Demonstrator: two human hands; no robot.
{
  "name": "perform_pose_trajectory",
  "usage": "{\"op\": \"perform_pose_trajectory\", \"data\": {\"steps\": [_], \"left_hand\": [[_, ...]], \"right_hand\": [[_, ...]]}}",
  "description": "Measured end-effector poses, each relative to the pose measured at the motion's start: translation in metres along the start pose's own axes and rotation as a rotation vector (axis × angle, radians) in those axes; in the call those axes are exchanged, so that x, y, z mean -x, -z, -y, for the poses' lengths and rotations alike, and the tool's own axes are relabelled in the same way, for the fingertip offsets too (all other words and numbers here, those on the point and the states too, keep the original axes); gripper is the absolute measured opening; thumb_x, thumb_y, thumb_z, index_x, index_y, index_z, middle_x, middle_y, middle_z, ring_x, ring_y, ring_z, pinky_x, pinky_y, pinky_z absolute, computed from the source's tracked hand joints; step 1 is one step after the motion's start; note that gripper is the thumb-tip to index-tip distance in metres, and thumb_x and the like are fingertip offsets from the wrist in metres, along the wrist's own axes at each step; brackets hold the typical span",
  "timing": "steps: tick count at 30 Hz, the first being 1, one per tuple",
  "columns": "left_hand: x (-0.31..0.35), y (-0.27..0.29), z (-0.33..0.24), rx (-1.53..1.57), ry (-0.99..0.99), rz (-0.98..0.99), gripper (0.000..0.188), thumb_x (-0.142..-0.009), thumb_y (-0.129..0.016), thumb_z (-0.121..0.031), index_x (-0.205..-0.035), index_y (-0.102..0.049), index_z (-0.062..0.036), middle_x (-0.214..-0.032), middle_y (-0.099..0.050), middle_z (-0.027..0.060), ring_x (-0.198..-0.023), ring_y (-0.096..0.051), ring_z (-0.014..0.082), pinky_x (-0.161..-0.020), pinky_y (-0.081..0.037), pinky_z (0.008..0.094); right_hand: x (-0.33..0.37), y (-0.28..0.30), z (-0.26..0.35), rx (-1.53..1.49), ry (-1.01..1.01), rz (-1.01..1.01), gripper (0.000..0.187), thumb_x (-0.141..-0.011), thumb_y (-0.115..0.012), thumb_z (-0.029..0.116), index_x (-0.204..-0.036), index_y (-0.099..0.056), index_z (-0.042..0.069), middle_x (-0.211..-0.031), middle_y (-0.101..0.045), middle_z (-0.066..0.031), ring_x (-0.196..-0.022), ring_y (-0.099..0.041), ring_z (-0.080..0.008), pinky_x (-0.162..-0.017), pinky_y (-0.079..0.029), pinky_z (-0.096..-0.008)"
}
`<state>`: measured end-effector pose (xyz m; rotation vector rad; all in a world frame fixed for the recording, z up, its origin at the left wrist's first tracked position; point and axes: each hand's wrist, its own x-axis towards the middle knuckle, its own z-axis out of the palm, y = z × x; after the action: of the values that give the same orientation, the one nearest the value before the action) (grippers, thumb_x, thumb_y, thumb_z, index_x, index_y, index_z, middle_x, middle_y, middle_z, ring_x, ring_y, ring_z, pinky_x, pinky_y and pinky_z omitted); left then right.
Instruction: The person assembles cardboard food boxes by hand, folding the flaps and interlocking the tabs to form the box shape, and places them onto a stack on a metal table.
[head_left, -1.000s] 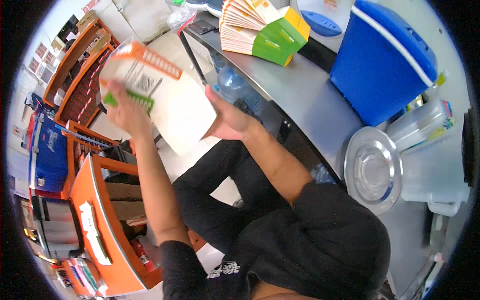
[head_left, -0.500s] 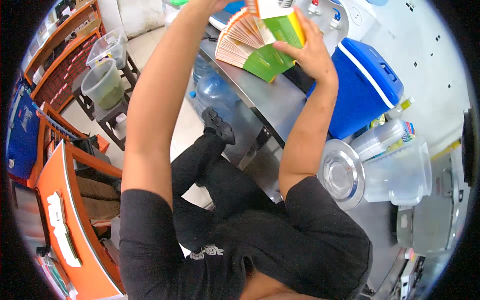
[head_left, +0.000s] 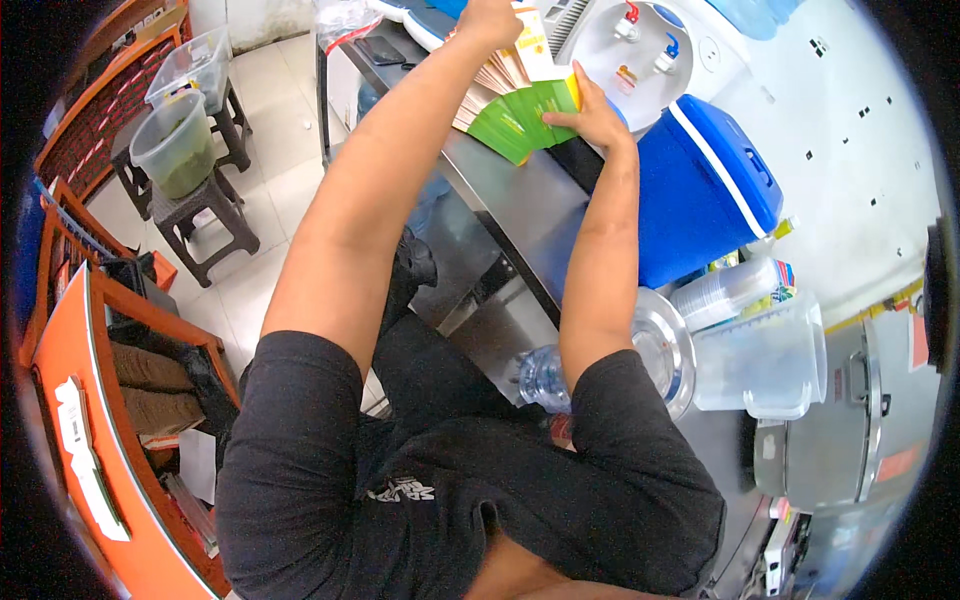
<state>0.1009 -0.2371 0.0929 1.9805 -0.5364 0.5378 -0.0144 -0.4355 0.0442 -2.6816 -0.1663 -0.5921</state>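
Note:
A fanned stack of printed paper packets or cards (head_left: 520, 115), green at one end and white and orange at the other, is spread above the steel table. My right hand (head_left: 598, 112) grips its right side, thumb pressed on the green faces and fingers behind. At the stack's upper end my left hand (head_left: 490, 24) is closed near a white and orange printed panel (head_left: 538, 45). Its fingertips are partly hidden, but they appear to pinch the stack's top edge. My left forearm covers part of the fan.
Beside my right forearm stands a blue cooler box (head_left: 690, 190). A white water dispenser (head_left: 640, 60) is behind the stack. Stacked plastic cups (head_left: 725, 295), a clear pitcher (head_left: 760, 355) and a round metal lid (head_left: 665, 350) sit at right. Left, a tub (head_left: 175, 150) stands on a dark stool (head_left: 205, 220).
My left hand has moved right and down, now nearer my right hand. The white and orange panel shows more plainly. The whole view has shifted, with more of the dispenser visible.

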Motion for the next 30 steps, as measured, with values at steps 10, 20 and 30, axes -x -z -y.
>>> {"op": "perform_pose_trajectory", "data": {"steps": [10,20,30], "left_hand": [[0.014,0.008,0.029,-0.684,-0.02,0.17,0.043,-0.086,-0.059,-0.035,-0.12,-0.057,-0.0083,-0.118,-0.056,0.0159,-0.114,-0.052,0.0286,-0.096,-0.041,0.0437],[0.036,-0.015,0.096,-0.898,-0.217,0.472,0.049,-0.09,-0.043,-0.049,-0.132,-0.052,-0.0253,-0.143,-0.042,0.011,-0.133,-0.036,0.0331,-0.108,-0.025,0.0528],[0.071,-0.027,0.109,-0.587,-0.575,-0.166,0.042,-0.079,-0.065,-0.024,-0.113,-0.057,-0.0001,-0.114,-0.059,0.0243,-0.111,-0.054,0.0388,-0.094,-0.043,0.0447]], "right_hand": [[-0.072,-0.036,0.01,0.252,-0.178,0.348,0.091,-0.083,-0.03,0.075,-0.145,-0.033,0.008,-0.144,-0.031,-0.0294,-0.135,-0.03,-0.0418,-0.109,-0.028,-0.0493],[-0.041,-0.076,0.062,0.449,-0.212,0.096,0.07,-0.086,-0.038,0.065,-0.142,-0.038,0.023,-0.145,-0.036,-0.0157,-0.132,-0.035,-0.0399,-0.104,-0.031,-0.0582],[-0.103,-0.067,0.002,0.365,-0.053,0.558,0.065,-0.093,-0.036,0.051,-0.142,-0.038,0.008,-0.147,-0.032,-0.0219,-0.133,-0.034,-0.0373,-0.108,-0.03,-0.0478]]}}
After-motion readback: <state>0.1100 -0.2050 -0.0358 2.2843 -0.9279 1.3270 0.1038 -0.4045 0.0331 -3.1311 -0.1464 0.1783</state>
